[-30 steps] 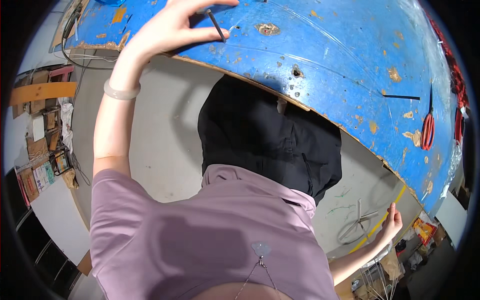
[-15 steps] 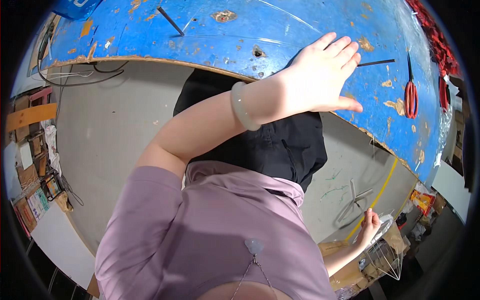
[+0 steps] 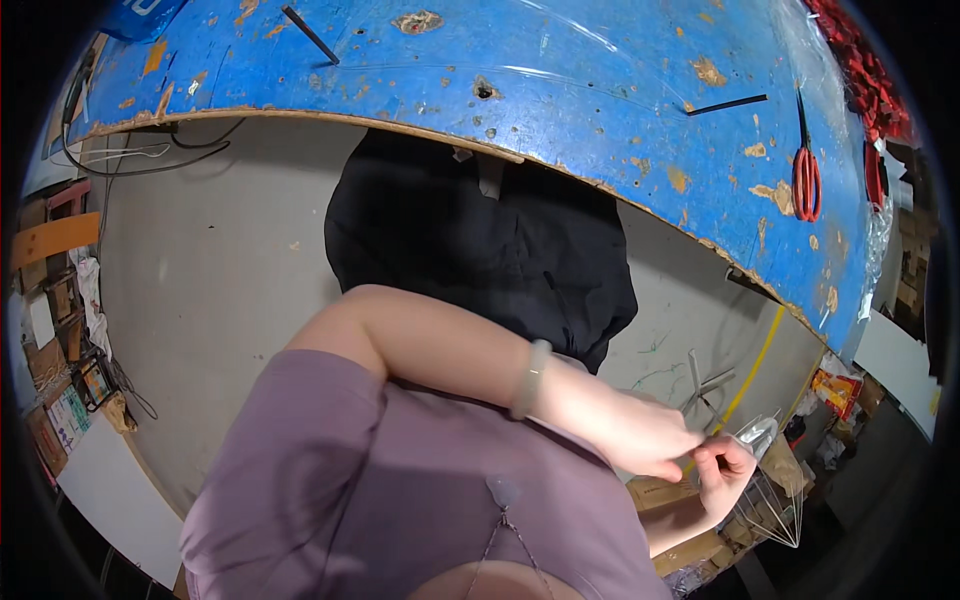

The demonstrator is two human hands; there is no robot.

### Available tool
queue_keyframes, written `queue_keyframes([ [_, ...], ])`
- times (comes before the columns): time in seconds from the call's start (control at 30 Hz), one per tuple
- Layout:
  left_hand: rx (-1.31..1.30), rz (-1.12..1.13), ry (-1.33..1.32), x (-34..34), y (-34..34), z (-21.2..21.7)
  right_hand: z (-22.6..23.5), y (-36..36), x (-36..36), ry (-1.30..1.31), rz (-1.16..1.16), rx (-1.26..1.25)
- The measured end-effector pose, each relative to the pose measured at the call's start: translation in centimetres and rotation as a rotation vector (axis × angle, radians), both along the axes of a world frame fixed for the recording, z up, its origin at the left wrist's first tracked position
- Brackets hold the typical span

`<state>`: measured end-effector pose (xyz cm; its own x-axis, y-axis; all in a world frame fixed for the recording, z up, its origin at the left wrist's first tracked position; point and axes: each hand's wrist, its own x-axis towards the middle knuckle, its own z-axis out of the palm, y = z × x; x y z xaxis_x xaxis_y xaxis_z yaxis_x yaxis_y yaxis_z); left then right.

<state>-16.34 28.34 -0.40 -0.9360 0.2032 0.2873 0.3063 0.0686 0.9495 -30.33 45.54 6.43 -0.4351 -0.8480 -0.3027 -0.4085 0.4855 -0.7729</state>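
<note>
Across the front of my body, my left hand [image 3: 625, 425] reaches to the far right, with a pale bangle [image 3: 530, 380] on its wrist. Its fingertips meet or nearly meet my right hand [image 3: 727, 475] there. My left fingers are partly hidden and blurred. The fingers of my right hand are curled in a pinch; whatever they hold, if anything, is too small to make out. Both hands are off the worn blue table [image 3: 570, 120], to the right of my lap. On the table lie two thin black sticks, one at the left [image 3: 310, 36] and one at the right [image 3: 727, 104].
Red-handled scissors [image 3: 806, 182] lie on the table's right side, beside clear plastic film [image 3: 835, 90] and a red heap [image 3: 860, 75]. A thin clear strand [image 3: 500, 70] crosses the tabletop. Below right stand a metal-legged stand [image 3: 705, 385] and cardboard boxes [image 3: 690, 545].
My left hand has left the tabletop, swinging down and right to my right hand. The right hand has shifted slightly down and left. The view has shifted a little.
</note>
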Motion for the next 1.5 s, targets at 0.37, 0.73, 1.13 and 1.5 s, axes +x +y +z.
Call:
queue_keyframes([
  [0.37,0.999,0.46,0.245,20.7,-18.4,-1.7,1.2,-4.9,-6.7,-0.045,0.105,-0.162],
  [0.73,1.149,1.028,0.238,21.3,-29.1,0.3,2.6,-29.6,-7.9,0.146,0.003,-0.422],
  [1.13,-1.333,1.403,-0.178,18.9,-27.7,-0.1,-4.2,-30.2,-14.5,0.78,-0.016,-0.105],
  [1.5,-0.658,1.563,0.072,17.2,-21.1,6.5,-6.1,0.7,-10.0,0.365,-0.455,0.128],
])
